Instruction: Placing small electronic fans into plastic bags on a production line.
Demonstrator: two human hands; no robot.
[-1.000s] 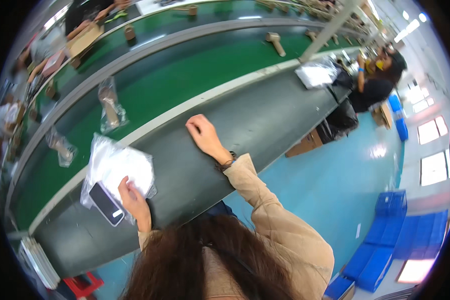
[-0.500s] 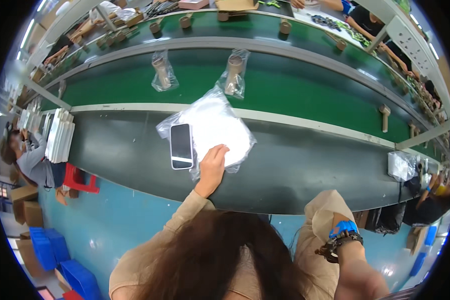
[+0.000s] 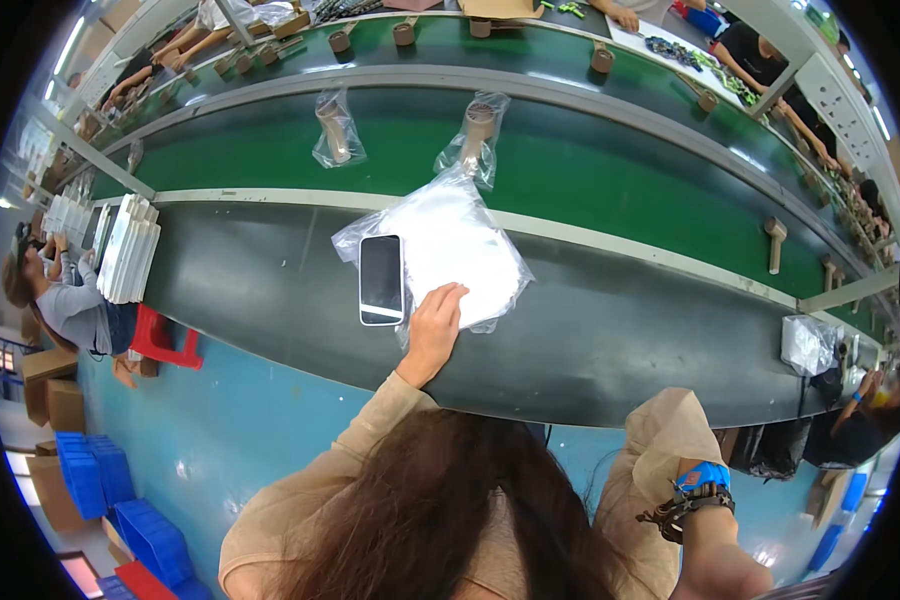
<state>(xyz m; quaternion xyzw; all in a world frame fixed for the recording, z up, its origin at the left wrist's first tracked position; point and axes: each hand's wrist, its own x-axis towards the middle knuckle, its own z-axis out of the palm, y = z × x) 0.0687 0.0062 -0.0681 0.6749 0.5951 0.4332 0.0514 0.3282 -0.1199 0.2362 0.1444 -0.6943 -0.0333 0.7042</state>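
My left hand (image 3: 434, 332) lies flat on the near edge of a stack of clear plastic bags (image 3: 460, 240), its fingers stretched out. A phone (image 3: 381, 280) with a pale frame and dark screen rests on the left part of the bags. Low at the right, my right hand (image 3: 722, 565) is lowered beside my raised knee, away from the bench. A blue band and dark bracelets circle that wrist; its fingers are smeared and mostly hidden. Beyond the bags, two tan hair-dryer-shaped devices, a left one (image 3: 336, 130) and a right one (image 3: 477, 125), sit in clear bags on the green belt.
An unbagged tan device (image 3: 774, 245) stands on the belt at right. White flat pieces (image 3: 130, 250) are stacked at the bench's left end, near a person in grey. A bagged bundle (image 3: 808, 343) lies at the right end. A red stool (image 3: 165, 338) and blue crates (image 3: 155, 540) occupy the left floor.
The whole view has shifted slightly, so the bench things appear a little right and higher. My left hand remains on the bags, and my right hand remains low by the knee.
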